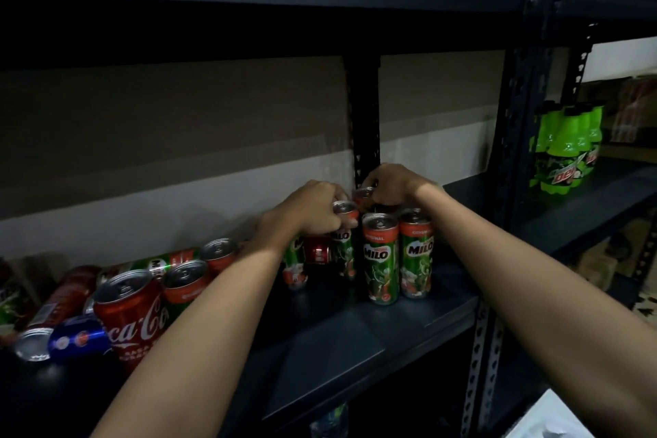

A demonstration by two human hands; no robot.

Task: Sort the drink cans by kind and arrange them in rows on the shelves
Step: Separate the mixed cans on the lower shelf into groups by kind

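My left hand (313, 212) is curled round the top of a slim Milo can (344, 242), fingers and thumb pinching it just under the rim, and the can stands upright on the dark shelf (355, 331). My right hand (389, 185) reaches a little deeper and grips the top of another can (364, 193) behind the front row; only its silver lid and a strip of orange show, so I cannot tell what kind it is for certain.

Just in front of my right hand, two Milo cans (398, 256) stand upright side by side, touching, labels facing me. Another Milo can (295, 267) stands under my left wrist, and between it and the one I hold a red can (317, 250) shows farther back, partly hidden.

To the left, the unsorted cans are crowded together: a Coca-Cola can (129, 316) tilted toward me, a blue can (80, 338) lying on its side just beside it, a long red can (60, 299) lying down behind it, and several orange-topped cans (199, 270), some upright and one lying along the wall.

On the neighbouring shelf unit to the right, well apart from my hands, stands a pack of green Mountain Dew bottles (569, 149).
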